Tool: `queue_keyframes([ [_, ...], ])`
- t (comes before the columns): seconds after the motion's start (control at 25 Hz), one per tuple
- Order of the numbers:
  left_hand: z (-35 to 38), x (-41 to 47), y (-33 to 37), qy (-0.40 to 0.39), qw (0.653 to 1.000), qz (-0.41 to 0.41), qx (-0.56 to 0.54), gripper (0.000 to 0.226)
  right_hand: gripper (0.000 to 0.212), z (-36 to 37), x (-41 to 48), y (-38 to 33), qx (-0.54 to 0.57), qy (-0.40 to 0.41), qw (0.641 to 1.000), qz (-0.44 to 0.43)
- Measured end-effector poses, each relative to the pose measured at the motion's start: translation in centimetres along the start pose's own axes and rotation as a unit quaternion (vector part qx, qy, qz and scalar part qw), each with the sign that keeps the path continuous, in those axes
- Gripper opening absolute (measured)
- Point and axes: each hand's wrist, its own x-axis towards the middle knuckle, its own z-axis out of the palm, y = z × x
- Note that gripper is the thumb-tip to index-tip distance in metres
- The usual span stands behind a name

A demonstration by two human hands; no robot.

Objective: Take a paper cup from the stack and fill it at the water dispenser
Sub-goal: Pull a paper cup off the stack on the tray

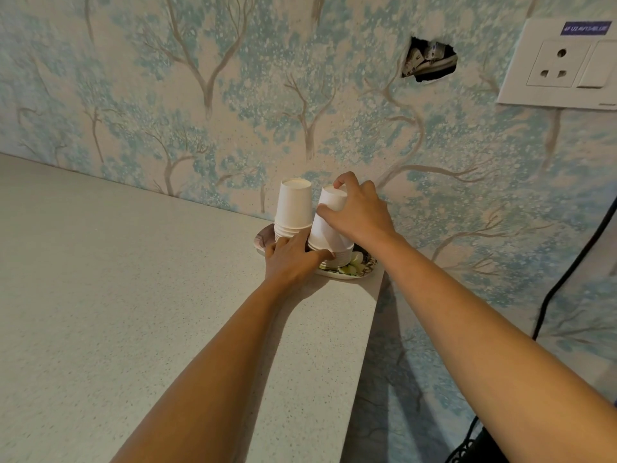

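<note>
Paper cups, white and upside down, stand in two stacks on a patterned plate (362, 267) at the desk's (133, 295) far right corner, against the wall; bare desk lies to the left. Beside the left stack (293, 208), the left hand (290, 262) pinches the right stack's (329, 225) base, apparently steadying it. The right hand (359, 212) grasps its top cup (330, 202).
</note>
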Motion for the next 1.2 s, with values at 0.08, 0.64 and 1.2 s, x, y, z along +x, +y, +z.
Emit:
queue_keyframes([
  [0.08,0.0,0.0,0.0,-0.005,1.000,-0.013,-0.003,0.060,0.052,0.1,0.1,-0.1,0.001,0.017,1.000,0.001],
  [0.64,0.2,0.4,-0.1,-0.019,0.999,-0.036,-0.009,0.060,0.047,-0.2,0.1,-1.1,-0.140,-0.048,0.981,-0.123],
  [1.2,1.0,-1.0,1.4,0.027,0.998,0.031,-0.048,0.076,0.049,-1.6,0.3,-1.0,-0.130,-0.008,0.989,-0.067],
])
